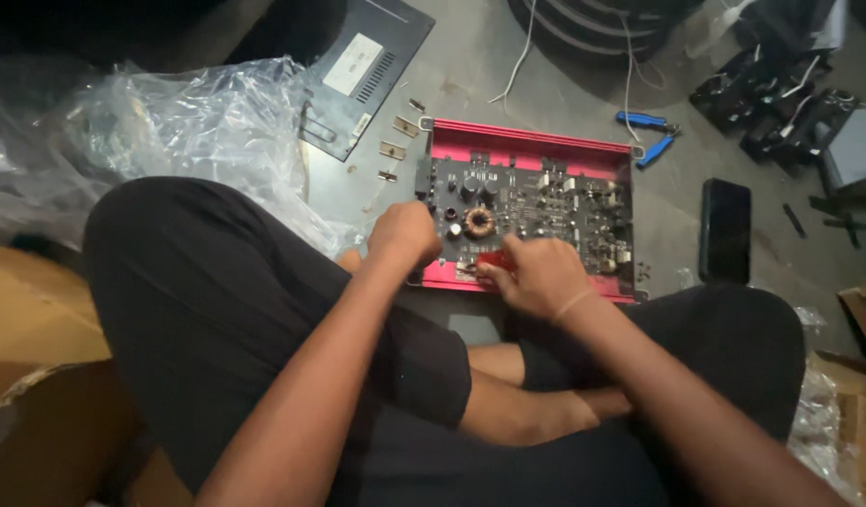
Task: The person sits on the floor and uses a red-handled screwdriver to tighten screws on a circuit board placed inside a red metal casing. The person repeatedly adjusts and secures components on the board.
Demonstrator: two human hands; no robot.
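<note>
An open red metal case [527,139] lies on the floor in front of my crossed legs, with a dark circuit board [536,202] inside it. A copper coil [478,222] sits near the board's front. My left hand [405,235] is closed in a fist over the case's front left corner. My right hand [536,274] rests on the front edge, fingers pinched on a small red-handled tool [494,260] whose tip is hidden.
A dark cover panel [363,70] and small metal brackets [395,136] lie left of the case. Blue-handled pliers [651,133] and a black phone [725,230] lie to the right. Crumpled clear plastic [189,122] is at the left, cardboard [38,319] beside my knee.
</note>
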